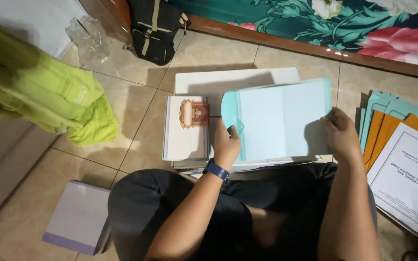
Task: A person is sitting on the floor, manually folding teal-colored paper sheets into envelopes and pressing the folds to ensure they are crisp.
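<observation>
A pale blue-green folded paper cover (276, 118) is held open in front of me over a low white board (209, 79) on the tiled floor. My left hand (227, 142), with a blue band on the wrist, grips its lower left edge. On the cover's right edge, my right hand (340, 133) pinches it. Left of the cover lies a stack of white cards with a red and gold ornament (187, 128).
A pile of orange and teal folders topped by a white printed sheet (402, 159) lies at right. A lilac-edged paper stack (76, 217) sits by my left knee. Lime-green cloth (44, 94), a crumpled plastic bag (89, 38) and a black bag (156, 29) are behind.
</observation>
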